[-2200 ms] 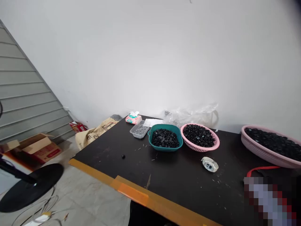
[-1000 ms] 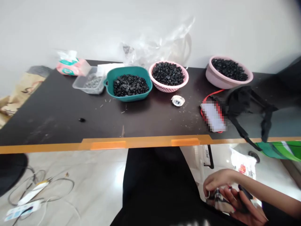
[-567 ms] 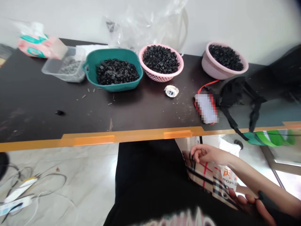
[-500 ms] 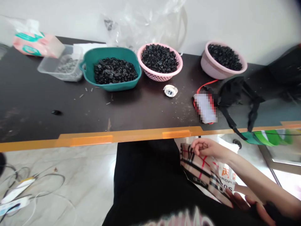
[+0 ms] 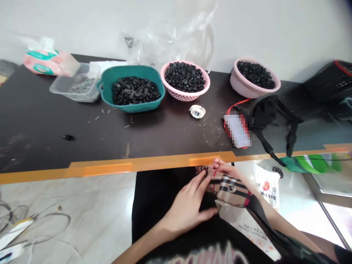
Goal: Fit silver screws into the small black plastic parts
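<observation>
Beige, black-striped plaid fabric pouch (image 5: pixel 237 198) is sitting at the black-clothed lap (image 5: pixel 156 201), the spread left hand (image 5: pixel 185 207) probably steadying it, the right hand's (image 5: pixel 227 169) grip unclear.

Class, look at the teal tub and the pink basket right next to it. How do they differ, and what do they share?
Colour aside, the teal tub has a roughly rectangular outline, while the pink basket is round. The tub's visible walls look solid; the basket's are full of small holes. The tub shows bare wall at its back, whereas the basket's heap reaches nearly to its back rim. Both hold many small black pieces.
</observation>
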`<action>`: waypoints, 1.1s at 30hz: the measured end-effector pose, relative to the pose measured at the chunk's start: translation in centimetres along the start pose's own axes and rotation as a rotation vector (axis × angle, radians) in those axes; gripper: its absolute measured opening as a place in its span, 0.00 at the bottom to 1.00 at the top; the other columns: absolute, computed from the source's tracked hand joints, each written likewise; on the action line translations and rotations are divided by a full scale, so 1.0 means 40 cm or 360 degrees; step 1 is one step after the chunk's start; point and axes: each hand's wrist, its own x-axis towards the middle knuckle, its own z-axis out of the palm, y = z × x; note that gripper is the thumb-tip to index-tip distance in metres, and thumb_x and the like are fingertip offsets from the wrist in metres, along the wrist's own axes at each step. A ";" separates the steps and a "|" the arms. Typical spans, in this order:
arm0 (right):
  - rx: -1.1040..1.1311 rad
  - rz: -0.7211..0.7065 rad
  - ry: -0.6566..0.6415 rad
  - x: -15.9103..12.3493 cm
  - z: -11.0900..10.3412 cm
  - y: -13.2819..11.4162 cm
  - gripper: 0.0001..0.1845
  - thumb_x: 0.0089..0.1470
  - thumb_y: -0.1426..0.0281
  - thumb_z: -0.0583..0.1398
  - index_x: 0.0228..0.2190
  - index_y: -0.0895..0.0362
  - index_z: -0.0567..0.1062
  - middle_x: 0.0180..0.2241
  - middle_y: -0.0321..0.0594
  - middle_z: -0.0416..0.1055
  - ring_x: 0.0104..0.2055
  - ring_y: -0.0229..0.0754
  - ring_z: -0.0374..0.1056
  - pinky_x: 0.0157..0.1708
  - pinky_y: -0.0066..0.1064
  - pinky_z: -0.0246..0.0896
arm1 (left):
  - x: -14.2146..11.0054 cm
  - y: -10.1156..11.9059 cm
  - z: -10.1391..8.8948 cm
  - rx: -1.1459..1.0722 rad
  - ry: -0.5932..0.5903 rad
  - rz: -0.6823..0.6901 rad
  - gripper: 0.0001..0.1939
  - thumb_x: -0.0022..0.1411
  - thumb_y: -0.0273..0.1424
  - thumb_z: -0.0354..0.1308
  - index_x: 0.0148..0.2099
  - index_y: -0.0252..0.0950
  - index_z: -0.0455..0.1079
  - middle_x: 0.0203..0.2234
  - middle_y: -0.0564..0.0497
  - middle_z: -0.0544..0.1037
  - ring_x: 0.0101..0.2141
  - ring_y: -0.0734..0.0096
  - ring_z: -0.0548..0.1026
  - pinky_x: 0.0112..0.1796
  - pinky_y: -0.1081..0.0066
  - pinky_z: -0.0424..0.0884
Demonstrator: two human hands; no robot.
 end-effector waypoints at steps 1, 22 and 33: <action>0.0097 0.0004 0.0047 -0.003 0.008 -0.010 0.06 0.56 0.64 0.59 0.34 0.52 0.69 0.35 0.39 0.70 0.40 0.40 0.71 0.45 0.33 0.70 | 0.030 0.017 0.008 -0.0105 0.0122 0.0077 0.39 0.61 0.32 0.60 0.72 0.40 0.52 0.70 0.46 0.54 0.67 0.57 0.58 0.65 0.57 0.58; -0.0650 -0.0173 0.0339 -0.067 0.119 0.246 0.44 0.49 0.56 0.67 0.61 0.60 0.59 0.56 0.57 0.69 0.60 0.58 0.66 0.60 0.50 0.61 | 0.000 0.039 -0.170 -0.2018 0.1385 -0.0577 0.26 0.54 0.32 0.69 0.56 0.37 0.69 0.47 0.47 0.79 0.40 0.65 0.80 0.32 0.76 0.77; -0.1610 -0.0836 0.0169 -0.177 -0.131 0.058 0.17 0.61 0.63 0.59 0.50 0.43 0.79 0.40 0.40 0.79 0.37 0.42 0.77 0.33 0.23 0.72 | -0.205 -0.004 -0.268 -0.1264 0.1671 -0.0063 0.23 0.63 0.49 0.61 0.51 0.36 0.74 0.26 0.52 0.71 0.26 0.75 0.70 0.29 0.76 0.71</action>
